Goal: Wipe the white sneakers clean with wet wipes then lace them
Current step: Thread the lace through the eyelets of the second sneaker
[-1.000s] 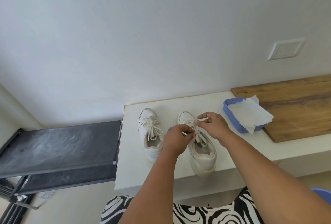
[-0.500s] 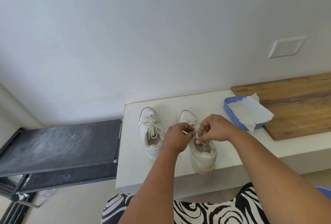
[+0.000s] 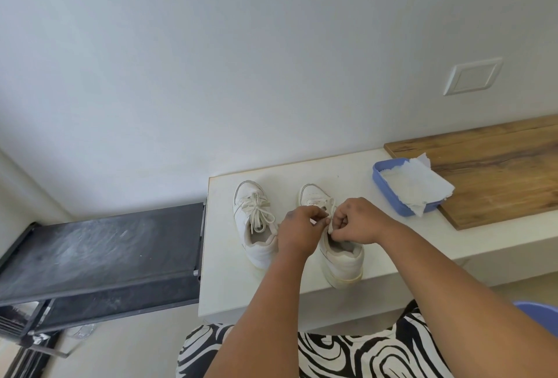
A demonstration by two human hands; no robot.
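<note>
At lower centre of the frame, the lace (image 3: 331,210) of the right sneaker (image 3: 341,252) on the desk (image 3: 229,293) is now pinched by the left hand (image 3: 297,231) and the right hand (image 3: 356,222), drawn closer together than a second ago, so knot-tying seems underway, while the left sneaker (image 3: 255,226) appears laced.

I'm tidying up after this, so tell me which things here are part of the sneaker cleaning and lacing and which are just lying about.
Part of the job:
- right sneaker, its lace pinched by left hand and right hand
- left sneaker, already laced
- blue tub with a wipe

Lying about:
- wooden board
- black rack
- wall plate
</note>
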